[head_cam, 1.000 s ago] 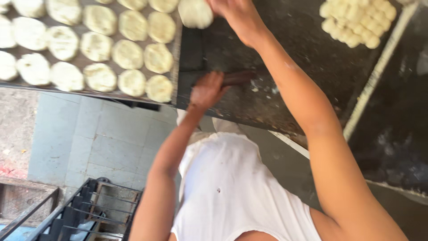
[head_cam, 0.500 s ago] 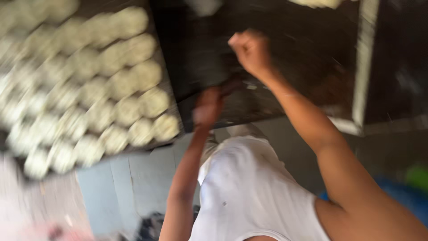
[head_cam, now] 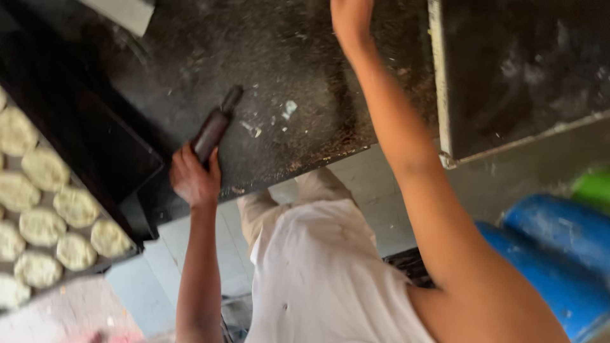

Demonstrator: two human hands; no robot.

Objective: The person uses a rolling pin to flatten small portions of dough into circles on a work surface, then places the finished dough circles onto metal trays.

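My left hand is closed around the near end of a dark wooden rolling pin, which lies slanted on the black worktop, its far handle pointing away and to the right. It looks stiff, solid and fairly weighty, probably smooth with flour dust, so I judge a full grip on the handle holds best. My right hand reaches to the far edge, cut off by the frame; I cannot tell whether it is open or closed. Flattened dough discs sit on a tray at the left
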